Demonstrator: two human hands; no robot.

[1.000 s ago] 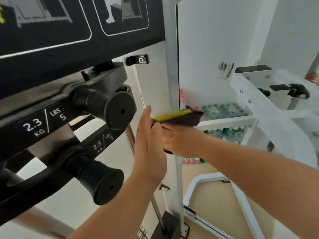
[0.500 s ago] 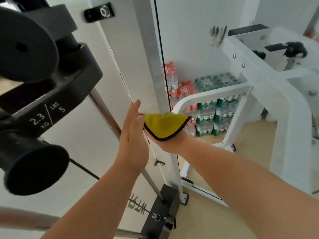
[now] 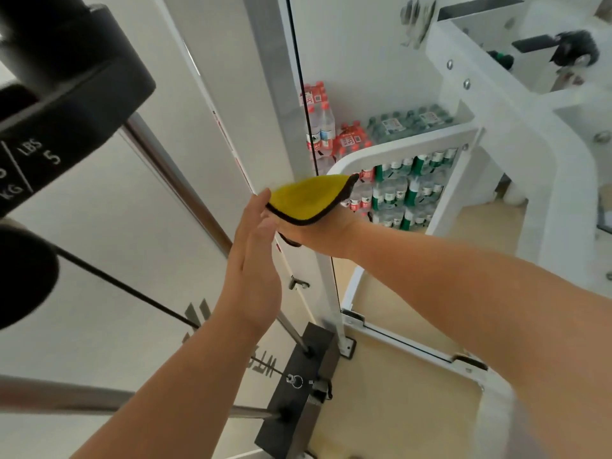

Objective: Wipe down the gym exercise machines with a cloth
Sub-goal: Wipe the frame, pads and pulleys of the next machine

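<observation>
A yellow cloth (image 3: 304,197) with a black edge lies folded over my right hand (image 3: 318,233), which holds it against the white upright (image 3: 265,94) of the weight machine at mid height. The cloth hides my right fingers. My left hand (image 3: 255,256) stands edge-on just left of it, fingers straight, with the fingertips touching the cloth's left corner. It holds nothing.
Black add-on weights (image 3: 66,77) marked 5 LBS jut in from the left. A chrome guide rod (image 3: 172,173) slants down to a black base block (image 3: 298,392). Packs of water bottles (image 3: 397,190) are stacked behind a neighbouring machine's white frame (image 3: 530,144).
Both hands and the cloth have slid down the white upright. The view has tilted down, so the black weights now sit higher and further left.
</observation>
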